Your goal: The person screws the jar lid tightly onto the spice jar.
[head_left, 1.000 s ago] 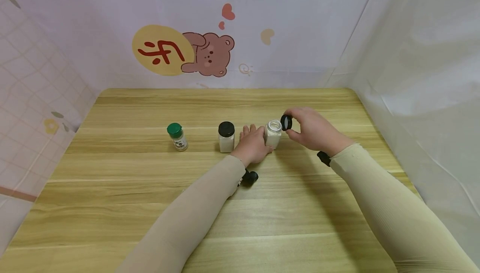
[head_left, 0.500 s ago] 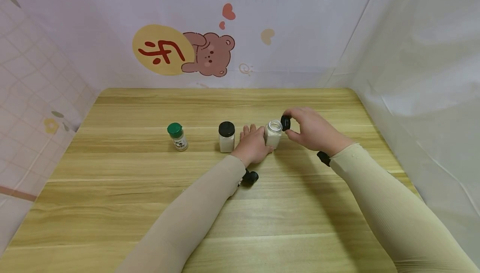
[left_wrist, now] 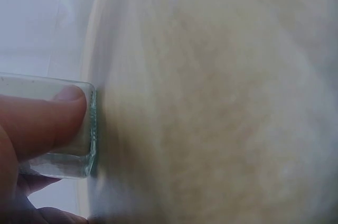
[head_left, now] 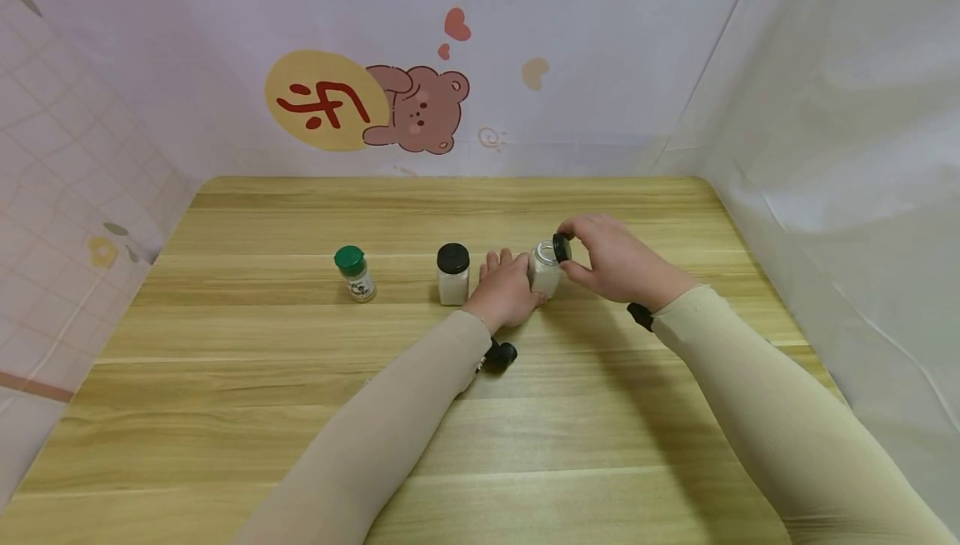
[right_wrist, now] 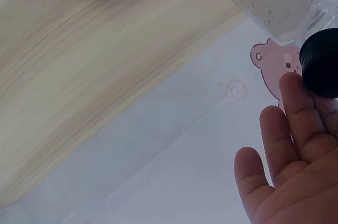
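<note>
My left hand point(head_left: 504, 291) holds an uncapped square glass jar point(head_left: 544, 272) with pale contents upright on the table. In the left wrist view the thumb lies along one face of the jar point(left_wrist: 68, 165), and other fingers show beyond it. My right hand point(head_left: 618, 260) pinches a round black lid point(head_left: 562, 248) by its rim. The lid is tilted on its edge at the right side of the jar's mouth. Seen from the right wrist, the black lid point(right_wrist: 321, 64) is close to the clear jar point(right_wrist: 274, 2), and several fingers point(right_wrist: 277, 142) are extended below it.
A similar jar with a black lid point(head_left: 453, 274) stands just left of my left hand. Farther left is a small shaker with a green cap point(head_left: 355, 273). The wooden table point(head_left: 262, 395) meets a printed white backdrop point(head_left: 600, 112) behind.
The right hand has moved slightly left with the lid, bringing it from beside the jar to partly over its mouth. The lid turned a little. The left hand and jar stayed nearly still.
</note>
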{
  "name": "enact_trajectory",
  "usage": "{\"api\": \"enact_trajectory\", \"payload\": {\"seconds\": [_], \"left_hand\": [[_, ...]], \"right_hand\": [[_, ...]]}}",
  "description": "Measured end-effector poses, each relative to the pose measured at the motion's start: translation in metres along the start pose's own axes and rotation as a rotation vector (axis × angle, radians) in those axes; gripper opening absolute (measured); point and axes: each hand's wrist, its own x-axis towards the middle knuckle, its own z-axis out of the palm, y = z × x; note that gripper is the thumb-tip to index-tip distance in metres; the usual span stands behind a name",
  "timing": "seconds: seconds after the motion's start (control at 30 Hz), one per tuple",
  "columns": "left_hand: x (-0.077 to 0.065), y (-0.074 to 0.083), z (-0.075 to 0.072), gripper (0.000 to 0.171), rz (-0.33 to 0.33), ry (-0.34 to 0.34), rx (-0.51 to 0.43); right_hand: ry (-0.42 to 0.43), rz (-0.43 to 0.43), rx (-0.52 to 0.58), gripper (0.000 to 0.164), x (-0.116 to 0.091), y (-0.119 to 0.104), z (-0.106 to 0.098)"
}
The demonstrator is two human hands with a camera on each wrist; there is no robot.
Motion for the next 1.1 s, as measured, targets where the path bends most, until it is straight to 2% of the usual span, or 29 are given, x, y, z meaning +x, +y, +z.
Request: {"api": "enact_trajectory", "payload": {"seconds": [0.57,1.1], "left_hand": [[0.0,-0.001,-0.001,0.07,0.014,-0.003,-0.005],[0.0,-0.003,0.0,0.071,0.014,-0.007,-0.012]], "right_hand": [[-0.025,0.002,-0.001,0.031,0.01,-0.005,0.005],[-0.075,0.036,0.003,0.038,0.013,-0.008,0.006]]}}
